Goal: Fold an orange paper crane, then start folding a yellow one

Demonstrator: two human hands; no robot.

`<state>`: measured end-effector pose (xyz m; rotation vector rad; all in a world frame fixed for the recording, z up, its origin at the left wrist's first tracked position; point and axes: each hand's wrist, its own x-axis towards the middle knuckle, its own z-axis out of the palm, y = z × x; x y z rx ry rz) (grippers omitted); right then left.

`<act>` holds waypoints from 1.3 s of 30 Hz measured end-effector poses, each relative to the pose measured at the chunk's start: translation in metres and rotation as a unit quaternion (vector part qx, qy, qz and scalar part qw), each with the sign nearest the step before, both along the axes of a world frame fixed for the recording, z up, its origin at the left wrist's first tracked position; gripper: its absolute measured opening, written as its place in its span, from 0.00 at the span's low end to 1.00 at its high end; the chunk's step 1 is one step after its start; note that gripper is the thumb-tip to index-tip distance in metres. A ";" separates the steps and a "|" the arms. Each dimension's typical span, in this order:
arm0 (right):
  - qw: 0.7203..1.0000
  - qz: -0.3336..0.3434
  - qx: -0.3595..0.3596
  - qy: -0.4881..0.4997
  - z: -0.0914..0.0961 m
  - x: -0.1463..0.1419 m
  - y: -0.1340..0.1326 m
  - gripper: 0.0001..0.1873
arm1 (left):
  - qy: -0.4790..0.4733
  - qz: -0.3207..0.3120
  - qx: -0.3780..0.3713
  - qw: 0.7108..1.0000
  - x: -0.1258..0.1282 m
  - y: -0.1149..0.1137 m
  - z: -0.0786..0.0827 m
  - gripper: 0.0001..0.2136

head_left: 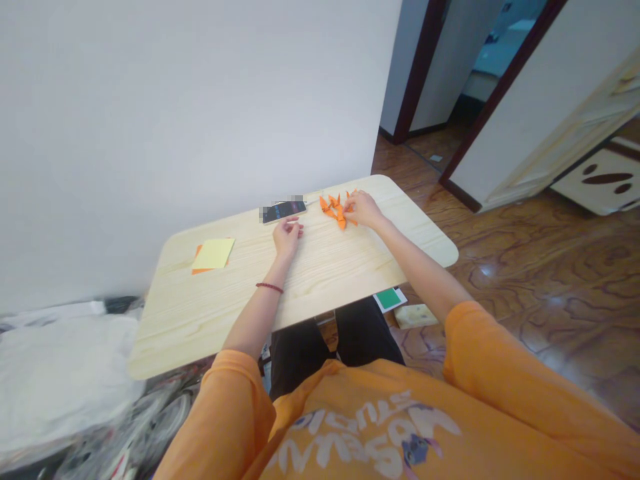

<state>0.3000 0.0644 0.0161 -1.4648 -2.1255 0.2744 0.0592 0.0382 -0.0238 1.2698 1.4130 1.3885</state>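
Observation:
Several folded orange origami pieces [341, 217] lie in a cluster toward the back right of the light wooden table [350, 263]. My right hand [363, 208] is at the right side of this cluster, its fingers closed on one orange piece, mostly covered by the hand. Loosely bent, with the fingers a little apart, my left hand [287, 236] rests just in front of a phone [284, 211] and holds nothing that I can see. A red bead bracelet [270, 287] circles the left wrist.
Yellow square paper [215, 253] lies over orange paper [201, 271] on the table's left. A white wall [200, 113] stands behind the table. Below its front edge are a green-and-white item [389, 299] and a pale block [415, 316]. White fabric [65, 373] is at lower left.

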 end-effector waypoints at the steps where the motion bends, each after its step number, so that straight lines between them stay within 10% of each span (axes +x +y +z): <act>1: 1.000 -0.018 -0.001 0.003 0.001 0.000 -0.001 0.04 | 0.002 0.001 0.001 1.000 0.000 0.001 -0.001 0.09; 12: 0.998 -0.021 0.040 0.035 0.008 -0.013 -0.002 0.07 | -0.023 0.010 0.020 0.999 0.000 -0.001 0.000 0.10; 21: 0.989 0.107 0.031 0.097 0.006 -0.095 -0.008 0.05 | 0.101 0.047 0.064 0.992 -0.044 -0.015 0.005 0.09; 27: 0.974 0.186 -0.042 0.119 -0.013 -0.161 -0.020 0.10 | 0.430 0.127 0.039 0.893 -0.115 -0.032 0.014 0.13; 32: 0.972 0.211 -0.057 0.089 -0.026 -0.188 -0.025 0.12 | 0.516 0.194 -0.060 0.832 -0.145 -0.041 0.015 0.19; 39: 0.976 0.177 -0.037 0.118 -0.041 -0.189 -0.023 0.13 | 0.600 0.121 -0.160 0.775 -0.147 -0.041 0.019 0.17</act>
